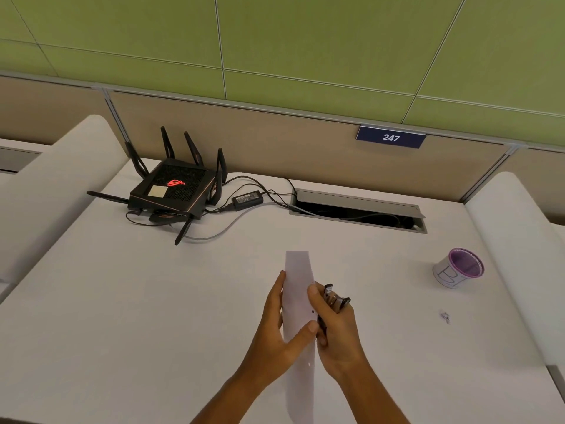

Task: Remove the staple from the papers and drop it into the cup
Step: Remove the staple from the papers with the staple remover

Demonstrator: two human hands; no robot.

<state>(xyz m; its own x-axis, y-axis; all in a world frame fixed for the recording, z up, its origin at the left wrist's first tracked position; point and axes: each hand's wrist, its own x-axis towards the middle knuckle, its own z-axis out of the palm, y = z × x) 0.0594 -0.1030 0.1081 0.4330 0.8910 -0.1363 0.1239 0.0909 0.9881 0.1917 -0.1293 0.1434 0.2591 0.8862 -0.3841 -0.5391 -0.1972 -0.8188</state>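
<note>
Left hand [276, 332] grips the papers [299, 301] upright, long axis away from me; right hand [337, 328] clamps the remover [331, 298] at their right edge. Staple not visible. Cup [458, 267] on the surface, far right — right hand nearer.

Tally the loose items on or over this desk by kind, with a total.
Papers: 1 bundle, in left hand
Staple remover: 1, in right hand
Cup: 1
Router: 1
Power adapter: 1
Total: 5

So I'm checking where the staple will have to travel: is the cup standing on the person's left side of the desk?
No, the cup stands far right, beyond the right hand.
</note>
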